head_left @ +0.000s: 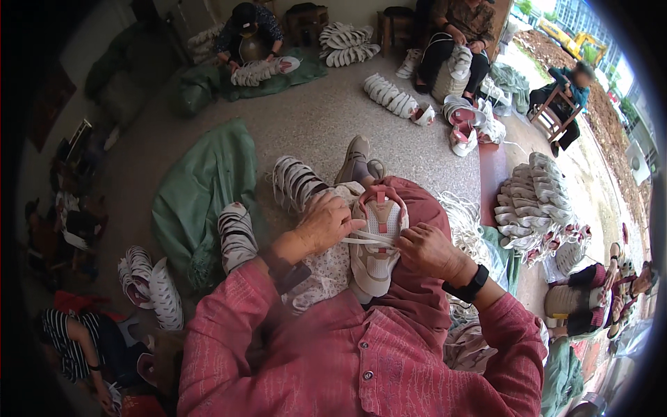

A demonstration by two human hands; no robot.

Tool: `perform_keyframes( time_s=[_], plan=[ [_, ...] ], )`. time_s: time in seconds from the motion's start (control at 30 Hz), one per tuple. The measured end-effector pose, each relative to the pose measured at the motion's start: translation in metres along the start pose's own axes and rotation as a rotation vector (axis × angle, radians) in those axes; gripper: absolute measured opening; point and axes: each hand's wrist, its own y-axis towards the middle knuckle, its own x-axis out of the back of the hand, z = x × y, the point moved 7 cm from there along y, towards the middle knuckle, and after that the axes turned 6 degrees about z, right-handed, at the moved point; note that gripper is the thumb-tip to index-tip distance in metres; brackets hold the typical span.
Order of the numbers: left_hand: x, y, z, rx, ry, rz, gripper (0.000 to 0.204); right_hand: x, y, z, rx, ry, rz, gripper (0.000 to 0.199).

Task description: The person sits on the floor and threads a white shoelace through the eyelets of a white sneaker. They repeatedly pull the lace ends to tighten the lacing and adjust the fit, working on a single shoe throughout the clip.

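A white sneaker (373, 272) with a red-lined collar and red tongue tab rests on my lap, toe toward me. A pale shoelace (369, 241) crosses its upper. My left hand (323, 221) is at the shoe's left side, pinching the lace between thumb and fingers. On the right side, my right hand (429, 248) is closed with its fingertips at the other part of the lace, close against the upper. A patterned cloth (319, 278) covers my left thigh. How far the lace runs through the eyelets is too small to tell.
Nested rows of white shoes (237, 235) lie left of my lap, near a green sack (208, 194). Loose white laces (464, 226) hang at my right, beside a large shoe pile (535, 201). Several people sit around, one with a row of shoes (267, 71).
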Motion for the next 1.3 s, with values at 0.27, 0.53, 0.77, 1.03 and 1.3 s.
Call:
perform_keyframes(
  time_s=[0.27, 0.53, 0.77, 1.03, 1.3],
  plan=[
    [-0.019, 0.014, 0.006, -0.039, -0.116, 0.204, 0.053, -0.005, -0.005, 0.006, -0.002, -0.14, -0.142, 0.02],
    [-0.015, 0.021, 0.005, 0.028, -0.321, 0.446, 0.047, 0.025, -0.003, -0.005, -0.109, -0.015, -0.153, 0.024],
    [-0.01, 0.03, 0.016, 0.26, -0.88, 0.305, 0.035, 0.0, 0.007, -0.033, -0.131, 0.343, -0.05, 0.031],
    [0.04, 0.03, 0.016, -0.11, -0.381, -0.244, 0.031, -0.012, 0.015, -0.027, -0.181, 0.191, -0.129, 0.017],
    [-0.034, -0.102, -0.021, 0.664, -1.808, 0.478, 0.06, -0.004, 0.003, -0.011, -0.496, 1.237, -0.133, 0.021]
  ],
)
